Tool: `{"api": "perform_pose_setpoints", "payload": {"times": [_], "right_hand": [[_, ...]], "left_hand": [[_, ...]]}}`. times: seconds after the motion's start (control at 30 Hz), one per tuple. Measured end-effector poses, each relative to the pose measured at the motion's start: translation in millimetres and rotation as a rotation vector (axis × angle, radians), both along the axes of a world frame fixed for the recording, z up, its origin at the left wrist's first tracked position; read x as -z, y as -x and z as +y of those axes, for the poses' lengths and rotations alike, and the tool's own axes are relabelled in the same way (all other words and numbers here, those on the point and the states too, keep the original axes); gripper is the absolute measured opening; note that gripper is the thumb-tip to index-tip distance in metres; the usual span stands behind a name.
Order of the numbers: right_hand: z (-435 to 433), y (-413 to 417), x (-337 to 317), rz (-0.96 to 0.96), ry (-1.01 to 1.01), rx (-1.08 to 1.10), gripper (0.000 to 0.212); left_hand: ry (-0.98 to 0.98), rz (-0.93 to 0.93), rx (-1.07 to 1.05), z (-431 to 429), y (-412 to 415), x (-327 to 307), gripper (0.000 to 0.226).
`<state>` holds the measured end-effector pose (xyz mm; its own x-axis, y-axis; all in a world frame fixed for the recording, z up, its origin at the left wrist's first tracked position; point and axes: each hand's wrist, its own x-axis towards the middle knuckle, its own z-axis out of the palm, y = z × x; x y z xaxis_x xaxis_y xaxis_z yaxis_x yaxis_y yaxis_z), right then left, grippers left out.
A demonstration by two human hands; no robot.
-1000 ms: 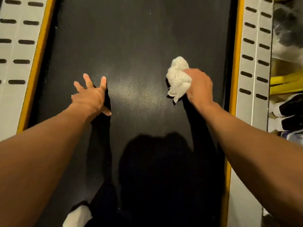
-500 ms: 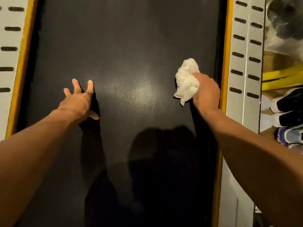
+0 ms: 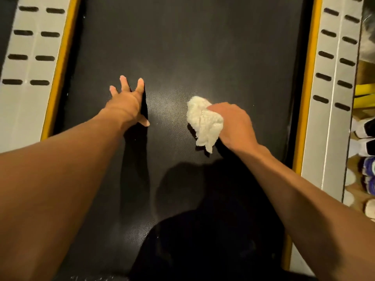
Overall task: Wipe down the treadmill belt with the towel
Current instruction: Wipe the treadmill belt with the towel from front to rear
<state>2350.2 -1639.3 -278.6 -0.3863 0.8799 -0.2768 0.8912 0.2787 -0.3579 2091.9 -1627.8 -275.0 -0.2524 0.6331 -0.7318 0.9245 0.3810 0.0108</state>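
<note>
Listing item one, the towel: where is it entered, and how is it held? (first clerk)

White, crumpled; bunched in the curled fingers of the right hand and pressed onto the treadmill belt, right of centre; a wad is judged to be kept so that pressure is passed through it in the wiping. (second clerk)

And the left hand? (first clerk)

Nothing is held; fingers are spread wide and laid on the belt, left of centre, well apart from the towel; a brace for the leaning body is presumed. (second clerk)

What is noted as obscured? (first clerk)

The right hand's fingertips are hidden under the towel; the near belt is lost in a dark shadow; whether the belt is soiled cannot be told; both slotted side rails are cut off by the frame; shoes beyond the right rail are only partly seen. (second clerk)
</note>
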Motion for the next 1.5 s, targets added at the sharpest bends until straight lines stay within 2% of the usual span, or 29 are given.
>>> {"api": "perform_pose_setpoints", "payload": {"times": [0.1, 0.2, 0.27, 0.4, 0.43, 0.5, 0.57, 0.67, 0.73, 0.8, 0.83, 0.87, 0.93, 1.0, 1.07, 1.13, 1.2, 1.27, 1.3, 1.4, 1.5], "right_hand": [[24.4, -6.8, -3.6, -0.103, -0.174, 0.214, 0.017], [24.3, -13.4, -3.6, -0.126, -0.163, 0.437, 0.02], [-5.8, 7.7, -2.4, -0.127, -0.093, 0.38, 0.019], [-71.6, 46.8, -14.6, 0.169, 0.168, 0.086, 0.012], [-69.7, 47.6, -14.3, 0.222, 0.123, 0.12, 0.013], [-48.3, 44.7, -12.9, 0.117, -0.03, 0.24, 0.015], [-30.1, 40.9, -9.2, -0.052, -0.109, 0.347, 0.02], [-50.3, 60.8, -6.7, -0.067, -0.079, 0.328, 0.019], [-85.9, 84.2, -14.0, 0.032, 0.103, 0.103, 0.014], [-111.8, 101.9, -30.1, 0.099, 0.307, -0.179, 0.017], [-114.3, 106.5, -36.2, 0.134, 0.329, -0.251, 0.018], [-110.6, 108.1, -39.1, 0.174, 0.252, -0.237, 0.018], [-81.9, 109.4, -33.6, 0.201, 0.012, -0.056, 0.018], [-42.5, 109.2, -23.5, 0.053, -0.057, 0.11, 0.019], [-27.5, 116.0, -10.7, 0.018, -0.067, 0.186, 0.025], [-51.5, 131.9, -7.1, 0.111, -0.003, 0.136, 0.026], [-97.0, 145.7, -11.1, 0.262, 0.197, -0.049, 0.018], [-127.0, 151.0, -16.7, 0.257, 0.337, -0.236, 0.017], [-127.5, 152.0, -17.8, 0.252, 0.294, -0.277, 0.019], [-89.0, 162.6, -22.1, 0.162, 0.09, -0.156, 0.011], [-33.0, 187.6, -18.3, 0.071, -0.05, -0.09, 0.024]], "left_hand": [[-0.089, -0.038, 0.005, -16.1, 6.8, 1.3, 0.118], [-0.277, -0.131, -0.025, -42.6, 15.1, -2.7, 0.097], [-0.449, -0.21, -0.104, -60.2, 22.2, -10.2, 0.078], [-0.563, -0.166, -0.106, -84.4, 34.1, -20.9, 0.058], [-0.565, -0.144, -0.095, -88.5, 37.4, -20.7, 0.053], [-0.516, -0.105, -0.077, -95.7, 44.5, -18.4, 0.045], [-0.398, -0.076, -0.076, -102.9, 51.9, -12.3, 0.047], [-0.269, -0.07, -0.037, -110.4, 60.1, -3.4, 0.064], [-0.238, -0.07, -0.008, -109.2, 63.1, -4.5, 0.07], [-0.213, -0.073, 0.021, -106.7, 65.6, -7.4, 0.069], [-0.199, -0.077, 0.033, -105.3, 67.2, -7.1, 0.069], [-0.178, -0.085, 0.041, -104.7, 68.4, -5.7, 0.07], [-0.143, -0.088, 0.045, -104.6, 71.1, -2.5, 0.073], [-0.111, -0.1, 0.064, -104.1, 72.6, -3.3, 0.074], [-0.085, -0.128, 0.108, -103.1, 77.2, -6.3, 0.074], [-0.079, -0.145, 0.149, -102.2, 85.9, -11.4, 0.077], [-0.069, -0.15, 0.167, -103.2, 92.2, -17.4, 0.078], [-0.094, -0.133, 0.172, -105.7, 94.3, -22.8, 0.074], [-0.123, -0.123, 0.162, -108.7, 95.7, -24.8, 0.072], [-0.281, -0.051, 0.095, -122.1, 104.3, -31.7, 0.065], [-0.386, 0.054, 0.108, -138.6, 117.0, -37.1, 0.057]]}}
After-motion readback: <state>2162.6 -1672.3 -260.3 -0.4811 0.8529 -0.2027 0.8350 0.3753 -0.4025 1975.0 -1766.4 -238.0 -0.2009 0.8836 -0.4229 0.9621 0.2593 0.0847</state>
